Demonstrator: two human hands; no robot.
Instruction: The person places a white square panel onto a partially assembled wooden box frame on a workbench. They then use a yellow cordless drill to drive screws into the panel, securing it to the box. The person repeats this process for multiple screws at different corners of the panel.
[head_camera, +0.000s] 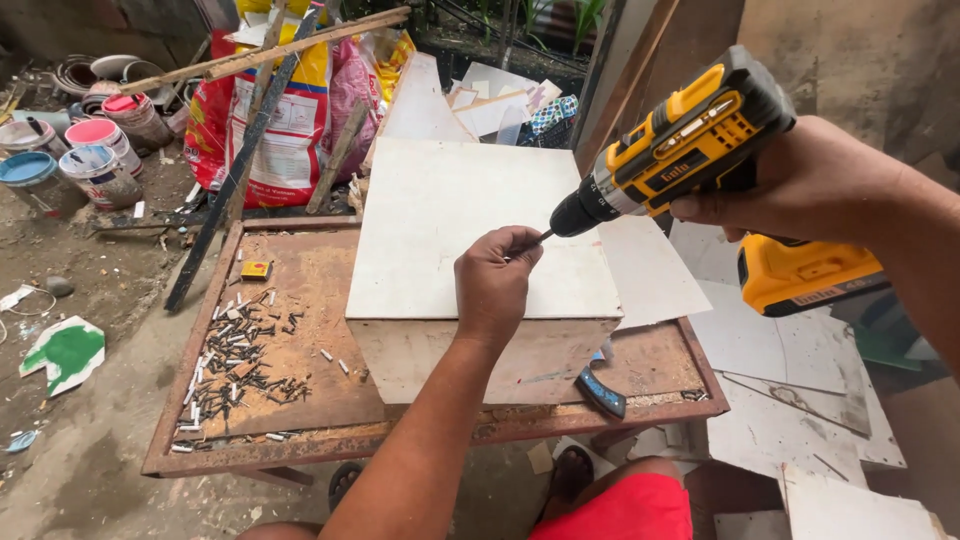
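**Drill bit pinched over a white box**

Drill (690, 145), yellow and black, is gripped in the right hand (800, 180) above the box's (480, 270) far right corner, chuck pointing left. The left hand (495, 280) is closed, fingertips pinching the bit (535, 240) at the chuck's tip. The box, white-topped with pale sides, sits on a rusty-framed table (300, 440). Loose screws (235, 360) lie scattered on the table's left part, a small yellow block (256, 269) beyond them. Paint cans (95, 155) stand on the dirt ground at far left, contents not visible. Printed sacks (290, 110) and wooden sticks (265, 55) lean behind the table; white board offcuts (790, 420) lie at right.
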